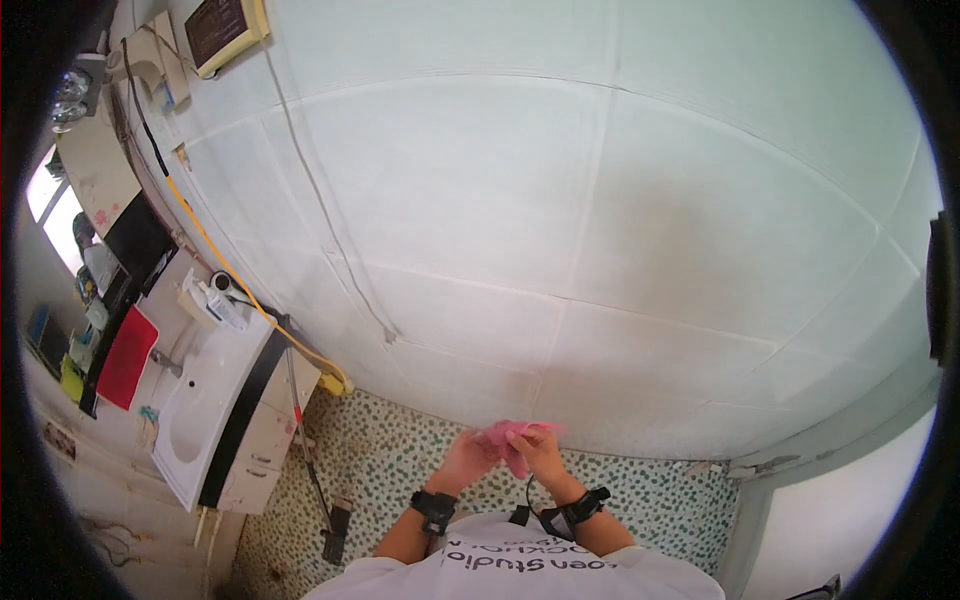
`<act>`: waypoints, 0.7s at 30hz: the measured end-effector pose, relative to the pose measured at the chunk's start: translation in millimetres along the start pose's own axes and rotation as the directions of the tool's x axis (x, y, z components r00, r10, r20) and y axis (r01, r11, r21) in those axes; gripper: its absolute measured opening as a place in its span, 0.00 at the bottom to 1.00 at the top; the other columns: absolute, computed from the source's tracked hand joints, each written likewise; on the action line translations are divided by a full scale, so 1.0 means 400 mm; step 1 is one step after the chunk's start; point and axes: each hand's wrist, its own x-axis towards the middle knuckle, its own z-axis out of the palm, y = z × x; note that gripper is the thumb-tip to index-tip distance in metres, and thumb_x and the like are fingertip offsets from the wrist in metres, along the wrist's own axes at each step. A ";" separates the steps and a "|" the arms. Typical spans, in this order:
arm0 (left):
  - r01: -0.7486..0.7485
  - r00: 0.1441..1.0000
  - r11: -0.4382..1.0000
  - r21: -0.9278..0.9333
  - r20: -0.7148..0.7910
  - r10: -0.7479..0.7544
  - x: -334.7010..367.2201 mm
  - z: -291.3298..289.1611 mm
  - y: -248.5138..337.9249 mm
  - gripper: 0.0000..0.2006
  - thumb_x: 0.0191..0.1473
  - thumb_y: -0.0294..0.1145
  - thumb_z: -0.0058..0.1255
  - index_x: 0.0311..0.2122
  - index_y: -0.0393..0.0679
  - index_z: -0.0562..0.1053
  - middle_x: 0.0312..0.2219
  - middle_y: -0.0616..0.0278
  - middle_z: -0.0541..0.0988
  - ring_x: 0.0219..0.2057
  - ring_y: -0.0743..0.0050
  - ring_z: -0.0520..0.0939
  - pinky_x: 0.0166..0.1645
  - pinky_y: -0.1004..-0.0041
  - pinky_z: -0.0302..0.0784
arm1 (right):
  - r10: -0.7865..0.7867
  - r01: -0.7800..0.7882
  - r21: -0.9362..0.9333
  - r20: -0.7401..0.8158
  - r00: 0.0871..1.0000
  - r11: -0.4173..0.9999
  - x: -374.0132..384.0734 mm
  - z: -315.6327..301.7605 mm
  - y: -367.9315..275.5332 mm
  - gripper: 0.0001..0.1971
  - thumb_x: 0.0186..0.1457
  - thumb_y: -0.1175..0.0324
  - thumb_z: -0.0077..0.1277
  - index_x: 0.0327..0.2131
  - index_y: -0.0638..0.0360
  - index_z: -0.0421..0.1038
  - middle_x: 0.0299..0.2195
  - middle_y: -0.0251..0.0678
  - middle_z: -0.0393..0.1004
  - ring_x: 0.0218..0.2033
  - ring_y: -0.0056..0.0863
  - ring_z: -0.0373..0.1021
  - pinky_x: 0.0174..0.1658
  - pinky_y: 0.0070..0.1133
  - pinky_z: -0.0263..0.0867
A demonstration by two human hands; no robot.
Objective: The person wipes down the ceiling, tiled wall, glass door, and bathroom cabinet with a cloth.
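Observation:
In front of my chest I hold a thin, crumpled pink thing [517,462] that looks like soft film or cloth; its exact kind does not show. My left hand [465,463] has its fingers closed at the left side of it, partly covered by the pink folds. My right hand [543,460] pinches it from the right, thumb on top, and a corner sticks out beyond the fingers. Both wrists wear black straps with small devices, and a thin black cable hangs by the right one.
A white washbasin [175,490] on a cabinet stands at the left, with a pump bottle [222,308] and a faucet [168,362]. A long-handled floor tool [308,460] leans against the cabinet. Ahead is a pale panelled wall [450,200]; speckled tiles [375,440] cover the floor.

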 end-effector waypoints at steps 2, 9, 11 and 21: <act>-0.022 0.991 0.928 0.372 0.128 -0.028 0.009 -0.111 0.004 0.17 0.49 0.41 0.30 0.42 0.44 0.60 0.34 0.62 0.68 0.35 0.72 0.68 0.37 0.75 0.64 | 0.147 -0.151 0.065 0.052 0.988 0.986 0.021 0.065 0.004 0.08 0.45 0.72 0.45 0.28 0.67 0.67 0.23 0.28 0.67 0.23 0.13 0.60 0.24 0.11 0.56; 0.062 0.987 0.985 0.160 0.138 -0.085 -0.053 -0.137 0.206 0.16 0.50 0.41 0.31 0.40 0.43 0.62 0.33 0.65 0.68 0.33 0.76 0.69 0.35 0.76 0.64 | 0.056 -0.060 -0.201 -0.026 0.998 0.978 0.118 0.241 0.094 0.09 0.48 0.70 0.41 0.29 0.65 0.66 0.23 0.32 0.68 0.23 0.18 0.63 0.26 0.13 0.60; 0.041 0.999 0.974 0.222 0.026 -0.048 -0.048 -0.112 0.289 0.13 0.49 0.39 0.34 0.34 0.41 0.65 0.28 0.63 0.70 0.29 0.75 0.69 0.32 0.77 0.63 | 0.020 -0.029 -0.050 -0.172 0.985 0.998 0.142 0.272 0.095 0.09 0.48 0.69 0.40 0.30 0.66 0.66 0.24 0.32 0.68 0.24 0.18 0.64 0.26 0.14 0.60; -0.445 0.895 0.646 0.620 0.335 0.295 0.040 0.197 0.502 0.14 0.47 0.38 0.41 0.19 0.37 0.67 0.17 0.63 0.70 0.18 0.83 0.67 0.22 0.82 0.58 | -0.532 0.475 -0.260 -0.561 0.634 0.840 0.212 0.309 -0.185 0.07 0.47 0.71 0.42 0.31 0.62 0.66 0.24 0.28 0.65 0.24 0.15 0.58 0.27 0.13 0.53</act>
